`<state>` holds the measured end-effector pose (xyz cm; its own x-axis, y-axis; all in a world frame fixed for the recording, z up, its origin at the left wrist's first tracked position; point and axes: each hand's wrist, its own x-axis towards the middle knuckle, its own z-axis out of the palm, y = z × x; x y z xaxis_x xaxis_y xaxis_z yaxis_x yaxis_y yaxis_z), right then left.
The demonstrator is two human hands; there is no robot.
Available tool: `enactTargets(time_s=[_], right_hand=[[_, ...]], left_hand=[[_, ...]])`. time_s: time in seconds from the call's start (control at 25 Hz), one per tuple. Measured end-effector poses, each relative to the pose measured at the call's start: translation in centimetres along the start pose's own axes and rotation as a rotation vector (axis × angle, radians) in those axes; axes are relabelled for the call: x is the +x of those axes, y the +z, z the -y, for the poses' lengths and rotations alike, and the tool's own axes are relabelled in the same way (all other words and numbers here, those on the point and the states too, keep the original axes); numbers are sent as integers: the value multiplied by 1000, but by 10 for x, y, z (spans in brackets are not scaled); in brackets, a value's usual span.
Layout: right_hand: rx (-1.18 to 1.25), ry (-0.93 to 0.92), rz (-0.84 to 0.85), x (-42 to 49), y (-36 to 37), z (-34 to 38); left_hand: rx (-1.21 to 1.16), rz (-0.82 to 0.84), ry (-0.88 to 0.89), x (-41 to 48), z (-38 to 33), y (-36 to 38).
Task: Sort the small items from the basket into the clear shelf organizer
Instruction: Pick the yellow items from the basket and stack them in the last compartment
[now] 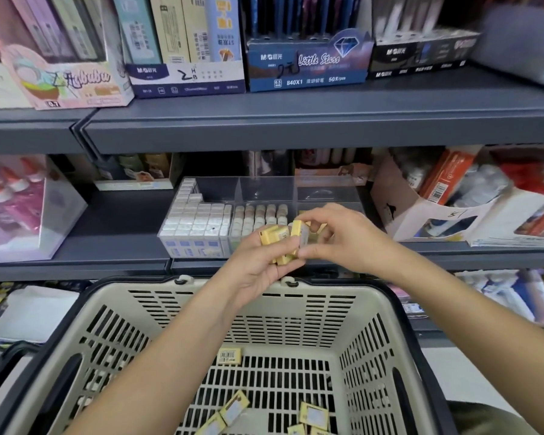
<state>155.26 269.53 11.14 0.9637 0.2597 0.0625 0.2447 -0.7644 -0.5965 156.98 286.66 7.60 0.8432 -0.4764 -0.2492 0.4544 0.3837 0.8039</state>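
Over the basket's (327, 290) far rim, my left hand (255, 265) grips yellow boxes (275, 235), right hand (346, 237) pinches one; perhaps six lie unsorted inside.

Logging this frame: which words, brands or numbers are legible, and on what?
"Little Stars", "840X1", "M&G": blue display box.
"M&G": white display box.
"M&G": black display box.
"0.7": pink display box.
Barcode labels on yellow packets in basket: too small to read.
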Motion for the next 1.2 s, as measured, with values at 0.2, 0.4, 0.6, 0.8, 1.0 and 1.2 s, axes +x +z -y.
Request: enactTargets(time_s=[0.2, 0.4, 0.6, 0.8, 1.0, 1.2], right_hand=[[304, 117, -15, -5, 4, -1], [520, 221, -23, -6, -4, -13], [444, 210, 21, -7, -11, -14], [543, 236, -140, 4, -41, -19], [437, 43, 17, -3, -25, -13], [670, 159, -11, -10, -19, -14]], left_hand=[[208, -65, 45, -2, 6, 5], [171, -96, 59, 0, 9, 5], [233, -78, 94, 4, 10, 9], [188, -99, 64, 5, 6, 7], [-13, -41, -94, 4, 6, 11], [2, -121, 37, 6, 11, 10]])
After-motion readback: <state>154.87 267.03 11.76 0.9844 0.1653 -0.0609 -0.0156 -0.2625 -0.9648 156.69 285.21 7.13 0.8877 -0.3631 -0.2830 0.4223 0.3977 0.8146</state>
